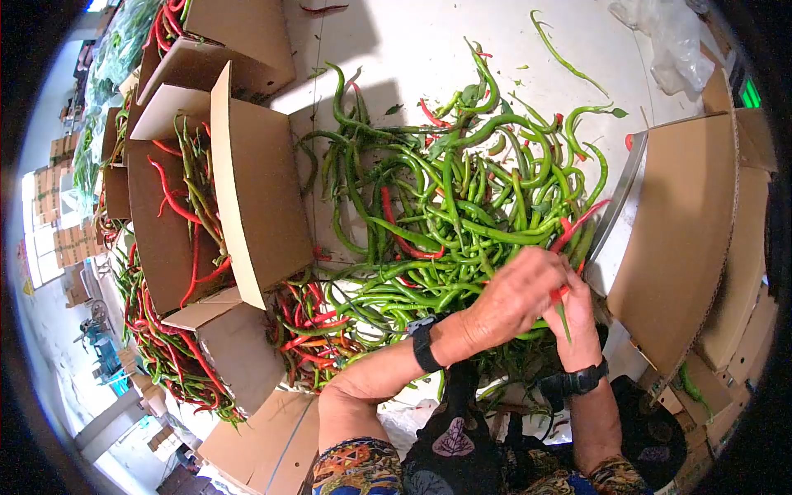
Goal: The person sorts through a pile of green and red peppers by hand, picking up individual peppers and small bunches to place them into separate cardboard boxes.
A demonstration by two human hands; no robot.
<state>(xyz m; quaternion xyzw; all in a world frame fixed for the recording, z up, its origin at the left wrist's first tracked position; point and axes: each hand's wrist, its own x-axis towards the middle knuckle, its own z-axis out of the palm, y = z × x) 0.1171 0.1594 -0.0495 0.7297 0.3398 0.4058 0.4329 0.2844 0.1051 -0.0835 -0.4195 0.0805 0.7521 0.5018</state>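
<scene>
My right hand [579, 318] is closed around chili peppers. A red chili pepper [582, 223] reaches up beyond its fingers, and a green tip [563, 323] points down past the palm. Over it lies my left hand [516, 293], fingers curled in against the right one and slightly blurred; what they pinch, if anything, is hidden. Both wrists wear black bands. Right beyond my hands spreads a big heap of long green chili peppers [474, 227] with a few red ones, such as the red chili [388, 204] among them.
On the left, an open cardboard box [268, 190] holds red and green chilies. A mixed chili pile [309, 330] lies beside it. More cardboard [681, 239] stands to the right, near a metal strip [619, 202]. Clear plastic [668, 41] lies at the upper right.
</scene>
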